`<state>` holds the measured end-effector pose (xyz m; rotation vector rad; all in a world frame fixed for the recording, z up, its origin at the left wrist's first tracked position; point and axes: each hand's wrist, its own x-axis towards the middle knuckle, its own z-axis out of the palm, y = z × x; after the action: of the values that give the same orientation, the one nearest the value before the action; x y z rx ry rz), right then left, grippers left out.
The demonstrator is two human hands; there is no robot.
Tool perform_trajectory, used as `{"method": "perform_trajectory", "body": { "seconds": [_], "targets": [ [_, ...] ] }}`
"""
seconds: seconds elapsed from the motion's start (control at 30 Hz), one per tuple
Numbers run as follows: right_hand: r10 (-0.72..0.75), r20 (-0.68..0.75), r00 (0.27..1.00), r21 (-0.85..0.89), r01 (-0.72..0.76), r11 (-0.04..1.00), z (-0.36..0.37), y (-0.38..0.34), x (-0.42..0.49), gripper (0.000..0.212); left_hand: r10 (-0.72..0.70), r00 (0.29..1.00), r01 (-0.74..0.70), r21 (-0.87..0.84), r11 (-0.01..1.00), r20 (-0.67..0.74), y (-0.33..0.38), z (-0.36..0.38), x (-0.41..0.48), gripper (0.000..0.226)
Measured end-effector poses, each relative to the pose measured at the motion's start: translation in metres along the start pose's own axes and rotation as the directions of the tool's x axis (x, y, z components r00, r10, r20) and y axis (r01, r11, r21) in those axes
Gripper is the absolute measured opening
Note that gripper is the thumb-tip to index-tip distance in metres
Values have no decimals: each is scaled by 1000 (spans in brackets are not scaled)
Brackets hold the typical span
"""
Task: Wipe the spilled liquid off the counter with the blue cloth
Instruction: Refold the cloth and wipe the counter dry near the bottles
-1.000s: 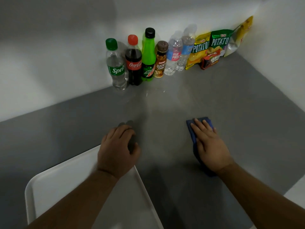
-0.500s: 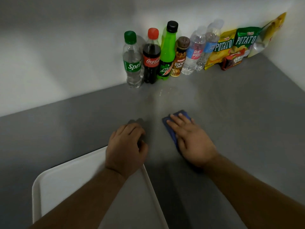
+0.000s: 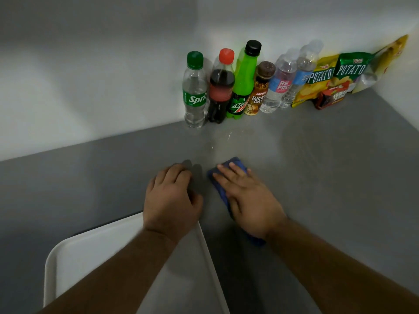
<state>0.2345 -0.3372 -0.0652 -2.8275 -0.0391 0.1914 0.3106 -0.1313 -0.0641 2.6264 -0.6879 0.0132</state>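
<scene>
Grey counter point(image 3: 317, 177), right hand point(image 3: 251, 200) flat on the cloth point(image 3: 220, 190), fingers point(image 3: 229, 177) straight, pressing down. Just beside it, left hand point(image 3: 172, 200) loosely curled, holding nothing; spill point(image 3: 229, 135) glints beyond them.

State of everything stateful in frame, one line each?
blue cloth, flat on the counter, pressed under the right hand
right hand, fingers straight, presses the cloth
left hand, rests by the tray corner, holds nothing
spilled liquid, wet streaks beyond the cloth, not yet wiped
Sprite bottle, upright, capped

Six bottles point(image 3: 242, 87), four snack packs point(image 3: 350, 70)
</scene>
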Motion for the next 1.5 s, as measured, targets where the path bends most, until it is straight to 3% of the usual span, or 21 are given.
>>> {"method": "perform_trajectory", "body": {
  "seconds": [0.13,0.2,0.33,0.47,0.57,0.7,0.87,1.03,1.17,1.3,1.5],
  "targets": [
    [247,-99,964,16,-247,969,-10,34,8,57,-87,996,87,-3,996,38,-3,-4,8,54],
    [295,-132,946,43,-292,956,-4,27,-11,59,-71,997,71,0,997,6,-2,-3,6,54],
    [143,-76,987,24,-141,990,15,-18,-15,68,-43,998,44,4,999,-43,-2,1,2,53],
    [-36,-66,997,-3,35,999,6,-21,48,63,-40,998,41,24,999,-52,-4,3,1,51],
    [74,-100,992,-11,-75,997,-11,12,74,61,-32,996,34,25,999,-79,-5,5,0,50],
    [257,-190,948,18,-258,966,-6,28,36,59,-15,992,18,26,1000,-122,-4,7,-1,48],
    [114,-79,990,37,-111,993,17,-31,23,69,1,991,2,21,1000,-135,-3,7,0,52],
    [-27,-100,995,-19,25,1000,6,-31,84,63,-26,994,28,18,999,-106,-1,7,1,59],
    [127,-154,980,20,-125,992,-15,30,92,65,-32,995,34,27,999,-90,-2,5,1,60],
    [341,-209,916,92,-329,940,-26,80,73,55,-32,994,35,29,999,-102,1,3,2,57],
    [173,-217,961,107,-152,983,9,4,32,58,-42,995,44,16,999,-88,1,4,0,53]
  ]
}}
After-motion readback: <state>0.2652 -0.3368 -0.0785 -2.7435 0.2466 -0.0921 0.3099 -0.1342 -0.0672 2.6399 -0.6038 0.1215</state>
